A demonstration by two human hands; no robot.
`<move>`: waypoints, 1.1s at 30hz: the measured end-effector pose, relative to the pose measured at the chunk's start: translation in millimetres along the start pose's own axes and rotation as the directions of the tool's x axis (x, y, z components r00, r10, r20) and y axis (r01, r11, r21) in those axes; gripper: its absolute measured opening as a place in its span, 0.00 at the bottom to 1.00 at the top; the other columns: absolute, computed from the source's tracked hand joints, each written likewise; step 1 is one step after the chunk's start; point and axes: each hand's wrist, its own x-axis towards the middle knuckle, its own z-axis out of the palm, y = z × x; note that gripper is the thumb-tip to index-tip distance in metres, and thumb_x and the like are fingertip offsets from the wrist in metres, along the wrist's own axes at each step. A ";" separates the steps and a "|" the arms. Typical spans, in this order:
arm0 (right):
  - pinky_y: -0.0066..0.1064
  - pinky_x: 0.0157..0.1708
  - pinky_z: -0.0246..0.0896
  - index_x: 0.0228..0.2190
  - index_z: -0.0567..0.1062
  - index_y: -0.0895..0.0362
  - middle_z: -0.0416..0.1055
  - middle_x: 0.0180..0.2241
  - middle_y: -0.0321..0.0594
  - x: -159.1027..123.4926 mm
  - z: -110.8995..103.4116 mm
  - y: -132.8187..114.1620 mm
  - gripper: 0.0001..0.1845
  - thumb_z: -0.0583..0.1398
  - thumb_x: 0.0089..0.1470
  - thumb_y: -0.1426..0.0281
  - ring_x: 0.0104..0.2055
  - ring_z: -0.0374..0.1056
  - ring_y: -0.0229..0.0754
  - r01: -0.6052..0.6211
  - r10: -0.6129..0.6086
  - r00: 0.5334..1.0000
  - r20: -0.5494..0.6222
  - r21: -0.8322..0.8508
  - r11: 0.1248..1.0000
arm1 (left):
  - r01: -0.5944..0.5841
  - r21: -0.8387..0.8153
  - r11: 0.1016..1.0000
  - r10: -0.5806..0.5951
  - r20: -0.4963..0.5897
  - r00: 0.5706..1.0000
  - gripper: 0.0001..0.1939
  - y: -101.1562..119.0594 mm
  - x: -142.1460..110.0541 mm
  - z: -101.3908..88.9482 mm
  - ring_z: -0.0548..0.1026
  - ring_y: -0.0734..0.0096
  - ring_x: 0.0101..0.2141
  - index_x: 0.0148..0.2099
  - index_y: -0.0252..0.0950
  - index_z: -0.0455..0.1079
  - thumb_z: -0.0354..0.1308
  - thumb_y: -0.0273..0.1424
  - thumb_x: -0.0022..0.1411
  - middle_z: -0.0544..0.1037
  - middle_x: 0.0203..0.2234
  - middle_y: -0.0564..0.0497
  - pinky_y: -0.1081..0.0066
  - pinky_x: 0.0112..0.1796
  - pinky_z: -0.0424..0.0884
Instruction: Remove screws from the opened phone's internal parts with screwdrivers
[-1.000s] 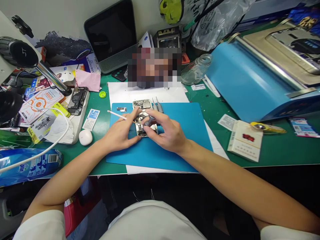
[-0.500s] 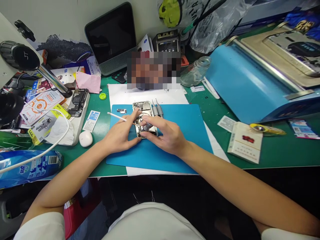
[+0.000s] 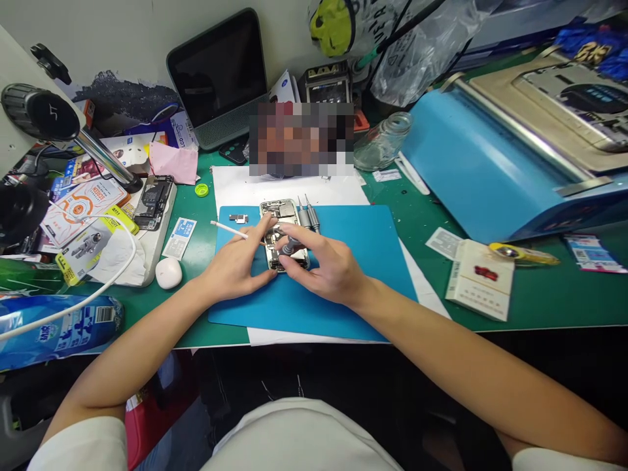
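An opened smartphone (image 3: 285, 209) lies on a blue mat (image 3: 363, 261), its inner parts bare. My left hand (image 3: 238, 261) steadies it, index finger near the upper left and thumb at the lower left corner. A slim white stick, apparently a cigarette (image 3: 228, 229), sticks out between that hand's fingers. My right hand (image 3: 328, 261) pinches a short grey screwdriver (image 3: 292, 246) over the phone's lower half; its tip is hidden. Two more grey screwdrivers (image 3: 308, 216) lie just beyond the phone, at its right. A small metal phone part (image 3: 239, 218) rests at the upper left.
Left: a microscope-like stand (image 3: 103, 154), another opened phone (image 3: 154, 201), a white earbud case (image 3: 168, 272) and a blue packet (image 3: 63, 327). Behind: a dark screen (image 3: 218, 72) and a glass jar (image 3: 385, 144). Right: a blue machine (image 3: 456, 163) and a cigarette pack (image 3: 481, 278).
The screwdriver handle leans slightly differently and the right fingertips have shifted a little. The left hand and the phone stay in place.
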 end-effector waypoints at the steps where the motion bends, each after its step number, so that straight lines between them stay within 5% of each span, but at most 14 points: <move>1: 0.32 0.41 0.82 0.67 0.59 0.50 0.81 0.44 0.41 0.1 -0.1 -0.1 0.35 0.61 0.63 0.75 0.38 0.81 0.41 -0.003 0.004 1.000 -0.004 0.008 1.000 | -0.002 -0.001 1.000 0.002 0.001 1.000 0.55 -0.2 0.0 0.1 0.66 0.45 0.65 0.79 0.42 0.25 0.62 0.35 0.65 0.63 0.69 0.40 0.53 0.59 0.69; 21: 0.31 0.40 0.83 0.68 0.58 0.48 0.79 0.49 0.42 -2.7 -0.4 0.7 0.37 0.62 0.62 0.77 0.40 0.81 0.42 -0.089 0.092 0.995 -0.035 0.066 0.994 | -0.005 -0.005 1.000 0.005 0.014 1.000 0.55 0.2 0.7 0.0 0.64 0.45 0.67 0.78 0.42 0.25 0.61 0.35 0.65 0.61 0.70 0.40 0.51 0.61 0.66; 28: 0.37 0.43 0.83 0.71 0.48 0.46 0.78 0.53 0.47 -7.1 0.4 6.3 0.47 0.65 0.61 0.76 0.43 0.83 0.47 0.029 -0.026 0.997 -0.072 0.041 0.999 | 0.018 -0.004 1.000 -0.018 0.026 0.999 0.54 1.5 0.1 -1.3 0.64 0.47 0.67 0.78 0.43 0.25 0.60 0.36 0.66 0.61 0.71 0.41 0.51 0.62 0.66; 33: 0.37 0.43 0.83 0.71 0.49 0.48 0.80 0.51 0.47 -4.4 -0.9 5.2 0.46 0.65 0.61 0.75 0.46 0.82 0.48 0.104 -0.104 0.993 -0.055 -0.008 0.995 | 0.004 -0.012 1.000 -0.004 0.012 1.000 0.53 1.4 0.0 -1.6 0.64 0.48 0.67 0.78 0.42 0.26 0.61 0.35 0.66 0.61 0.70 0.40 0.51 0.62 0.66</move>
